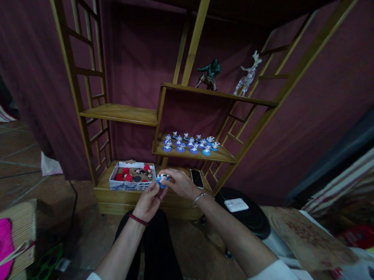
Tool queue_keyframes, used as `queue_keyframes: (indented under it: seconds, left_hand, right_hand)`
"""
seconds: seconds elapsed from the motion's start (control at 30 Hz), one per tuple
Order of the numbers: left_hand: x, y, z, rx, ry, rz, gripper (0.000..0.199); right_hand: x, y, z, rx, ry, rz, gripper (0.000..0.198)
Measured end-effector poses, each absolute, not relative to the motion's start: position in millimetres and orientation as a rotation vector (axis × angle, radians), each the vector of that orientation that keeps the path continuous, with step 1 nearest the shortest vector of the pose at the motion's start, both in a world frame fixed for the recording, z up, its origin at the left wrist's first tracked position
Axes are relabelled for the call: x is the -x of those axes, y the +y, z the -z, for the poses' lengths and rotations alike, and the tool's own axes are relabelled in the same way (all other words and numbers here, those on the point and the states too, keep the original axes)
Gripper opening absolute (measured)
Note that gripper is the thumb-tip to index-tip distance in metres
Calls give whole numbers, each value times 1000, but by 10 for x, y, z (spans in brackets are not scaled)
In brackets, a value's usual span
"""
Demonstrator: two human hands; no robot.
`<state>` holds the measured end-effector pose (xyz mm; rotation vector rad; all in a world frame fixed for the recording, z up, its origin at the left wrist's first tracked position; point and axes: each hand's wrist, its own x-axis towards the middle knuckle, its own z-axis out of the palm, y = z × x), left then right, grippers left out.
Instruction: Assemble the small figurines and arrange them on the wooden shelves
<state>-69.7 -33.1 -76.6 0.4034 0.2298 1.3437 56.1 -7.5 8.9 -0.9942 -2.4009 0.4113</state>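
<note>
Blue-and-white figurine (163,181): we find it held up in front of the cabinet, between both hands. The left hand (149,200) pinches it from below and the left; the right hand (181,183) grips it with its fingertips from the upper right. These fingers cover part of it. We note blue toward its left and lower side, white and dark patches toward the upper right; it is too small and covered for us to fix its long axis or the way it faces.

To the right, a white card (236,205) lies on a black round top (249,217). Just beyond the hands, we record an open box (126,185) on the cabinet's base at left, holding red and dark pieces, and a phone (196,178) at right. Farther back, small figurines (194,148) stand upright in rows on the low shelf (223,155). Above, a dark green figure (212,70) and a clear deer (247,78) occupy the upper shelf.
</note>
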Motion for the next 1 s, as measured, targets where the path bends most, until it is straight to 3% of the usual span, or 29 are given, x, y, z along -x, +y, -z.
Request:
queue_keyframes:
  seconds: [0.37, 1.0]
  left_hand:
    - [764, -359, 676, -485, 215, -1358, 19]
    - [879, -371, 669, -450, 249, -1399, 24]
  right_hand:
    - [-544, -2, -247, 978, -2440, -556, 32]
    - [-365, 27, -230, 929, -2510, -413, 24]
